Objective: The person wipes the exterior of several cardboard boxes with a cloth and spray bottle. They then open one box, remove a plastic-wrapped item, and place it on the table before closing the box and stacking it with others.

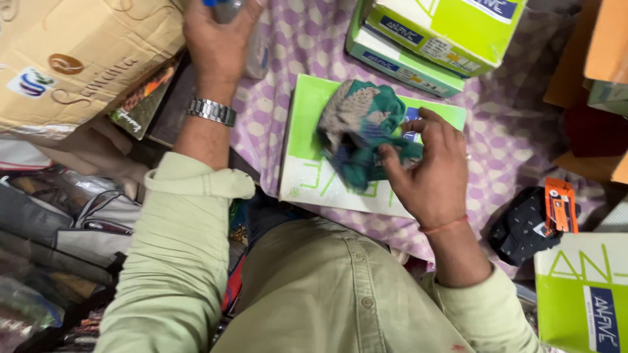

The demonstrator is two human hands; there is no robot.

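My right hand (428, 171) grips a crumpled green and beige patterned cloth (356, 127) and presses it on a flat green and white box (307, 167) lying on a purple polka-dot sheet (301, 46). My left hand (219, 42), with a metal watch on its wrist, reaches up and holds a clear plastic bottle (256, 55) with a blue cap at the top edge. Most of the bottle is hidden behind the hand.
A stack of green and white boxes (432, 36) lies at the top right, another such box (582, 294) at the bottom right. A brown cardboard carton (78, 55) sits at the upper left. Dark folded socks with an orange tag (530, 225) lie on the right. Bags are piled at the left.
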